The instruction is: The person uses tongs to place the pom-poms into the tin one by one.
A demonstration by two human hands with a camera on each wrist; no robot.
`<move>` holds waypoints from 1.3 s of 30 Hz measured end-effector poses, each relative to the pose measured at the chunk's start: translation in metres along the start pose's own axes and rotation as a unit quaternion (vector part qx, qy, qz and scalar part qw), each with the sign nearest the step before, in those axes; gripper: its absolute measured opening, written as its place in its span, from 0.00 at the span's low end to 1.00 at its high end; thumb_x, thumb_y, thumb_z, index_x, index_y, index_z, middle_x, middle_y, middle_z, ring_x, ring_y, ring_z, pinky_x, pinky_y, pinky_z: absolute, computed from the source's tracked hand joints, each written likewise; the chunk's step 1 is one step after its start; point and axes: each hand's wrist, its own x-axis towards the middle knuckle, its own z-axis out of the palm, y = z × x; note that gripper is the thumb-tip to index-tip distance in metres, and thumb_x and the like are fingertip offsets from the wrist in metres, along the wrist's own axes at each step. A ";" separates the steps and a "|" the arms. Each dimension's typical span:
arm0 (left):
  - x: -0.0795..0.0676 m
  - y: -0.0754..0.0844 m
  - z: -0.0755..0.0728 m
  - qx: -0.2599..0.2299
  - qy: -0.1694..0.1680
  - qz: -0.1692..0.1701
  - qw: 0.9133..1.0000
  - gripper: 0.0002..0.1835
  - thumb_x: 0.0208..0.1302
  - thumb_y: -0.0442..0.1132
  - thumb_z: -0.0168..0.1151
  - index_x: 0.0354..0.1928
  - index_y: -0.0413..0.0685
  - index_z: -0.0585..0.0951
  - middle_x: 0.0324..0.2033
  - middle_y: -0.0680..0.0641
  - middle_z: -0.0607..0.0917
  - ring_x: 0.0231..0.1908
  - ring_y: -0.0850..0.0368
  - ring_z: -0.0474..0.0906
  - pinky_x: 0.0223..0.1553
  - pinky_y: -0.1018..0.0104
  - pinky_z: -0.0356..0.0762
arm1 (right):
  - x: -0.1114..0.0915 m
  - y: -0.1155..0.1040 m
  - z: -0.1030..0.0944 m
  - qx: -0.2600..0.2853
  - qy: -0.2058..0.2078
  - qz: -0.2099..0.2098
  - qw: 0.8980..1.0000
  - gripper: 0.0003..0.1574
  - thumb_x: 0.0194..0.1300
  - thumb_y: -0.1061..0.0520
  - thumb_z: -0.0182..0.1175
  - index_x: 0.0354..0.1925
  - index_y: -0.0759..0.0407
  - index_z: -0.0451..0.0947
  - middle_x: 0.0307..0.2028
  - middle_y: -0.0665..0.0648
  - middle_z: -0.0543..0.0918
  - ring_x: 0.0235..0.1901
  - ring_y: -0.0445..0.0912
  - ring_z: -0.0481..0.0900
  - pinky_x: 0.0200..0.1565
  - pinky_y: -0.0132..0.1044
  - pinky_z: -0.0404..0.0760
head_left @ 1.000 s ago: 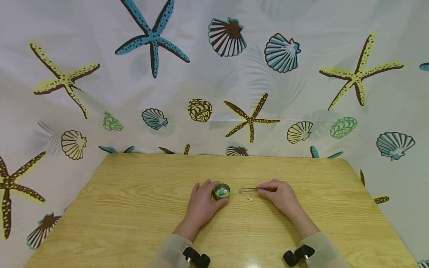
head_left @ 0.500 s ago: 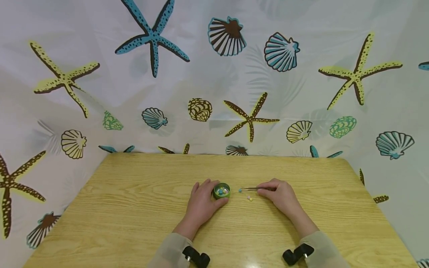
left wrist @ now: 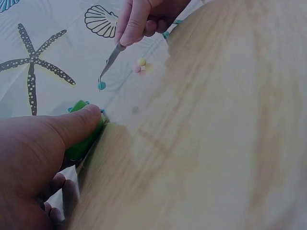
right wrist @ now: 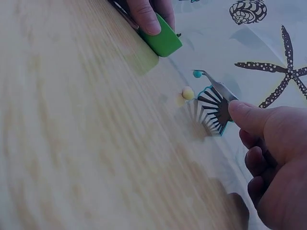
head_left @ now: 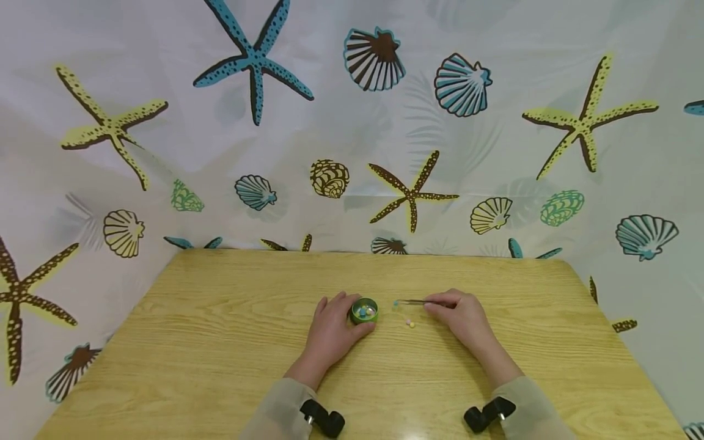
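My left hand (head_left: 334,324) grips a small round green tin (head_left: 365,319) from its left side, thumb at the front and fingers behind. Inside the tin lie several small beads, blue, yellow and pale. Off to the right, my right hand (head_left: 459,315) pinches metal tweezers (right wrist: 220,88) between thumb and fingers, their tips pointing left toward the tin. A blue bead (right wrist: 197,74) is held at the bent tips, above the table in the right wrist view. Just below the tweezers, a yellow bead (head_left: 412,325) and a pink bead (left wrist: 137,69) sit side by side.
The wooden table (head_left: 220,342) reaches back to a hanging cloth (head_left: 308,134) printed with starfish and shells. Black camera mounts sit on both wrists, over beige sleeves (head_left: 530,406).
My right hand has lifted slightly, and the tweezers with the blue bead have moved up and away from the yellow and pink beads. The left hand stays on the tin.
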 end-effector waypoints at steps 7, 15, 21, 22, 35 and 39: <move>0.002 0.000 -0.001 -0.005 -0.009 0.001 1.000 0.36 0.70 0.52 0.80 0.72 0.40 0.81 0.69 0.37 0.83 0.78 0.36 0.68 0.84 0.36 0.48 | -0.002 -0.010 -0.001 0.010 -0.002 0.001 1.000 0.10 0.74 0.52 0.76 0.51 0.51 0.96 0.43 0.51 0.90 0.42 0.48 0.83 0.42 0.38 0.82; 0.002 0.000 -0.002 -0.008 -0.008 -0.001 1.000 0.35 0.70 0.52 0.80 0.71 0.40 0.81 0.69 0.37 0.83 0.78 0.36 0.69 0.84 0.35 0.49 | -0.003 -0.023 0.003 0.029 -0.005 -0.010 1.000 0.10 0.74 0.52 0.76 0.51 0.50 0.96 0.43 0.51 0.90 0.41 0.50 0.82 0.40 0.37 0.81; 0.002 0.000 -0.001 -0.003 -0.007 -0.004 1.000 0.36 0.70 0.52 0.80 0.71 0.40 0.81 0.69 0.37 0.83 0.78 0.36 0.69 0.84 0.35 0.49 | -0.006 -0.034 0.008 0.031 -0.002 -0.022 0.999 0.08 0.73 0.54 0.76 0.49 0.50 0.97 0.43 0.50 0.90 0.43 0.48 0.83 0.42 0.36 0.83; 0.003 0.000 -0.001 -0.002 -0.008 -0.006 1.000 0.36 0.70 0.52 0.80 0.72 0.40 0.81 0.69 0.37 0.83 0.78 0.36 0.69 0.84 0.35 0.49 | -0.007 -0.035 0.009 0.032 -0.001 -0.025 0.999 0.08 0.73 0.54 0.76 0.49 0.51 0.97 0.43 0.50 0.90 0.43 0.48 0.83 0.42 0.36 0.83; 0.000 0.000 -0.001 -0.004 -0.012 -0.009 1.000 0.36 0.71 0.54 0.79 0.73 0.42 0.81 0.70 0.38 0.82 0.79 0.37 0.67 0.84 0.36 0.47 | -0.013 -0.047 0.026 0.040 0.005 -0.032 0.999 0.07 0.72 0.55 0.78 0.46 0.52 0.97 0.40 0.50 0.89 0.37 0.47 0.79 0.37 0.35 0.78; 0.000 0.000 -0.002 -0.004 -0.011 -0.008 1.000 0.36 0.71 0.54 0.79 0.73 0.41 0.81 0.70 0.37 0.82 0.79 0.37 0.68 0.84 0.36 0.47 | -0.015 -0.046 0.031 0.041 0.004 -0.027 0.999 0.07 0.71 0.54 0.78 0.46 0.51 0.97 0.39 0.50 0.88 0.36 0.48 0.78 0.36 0.35 0.77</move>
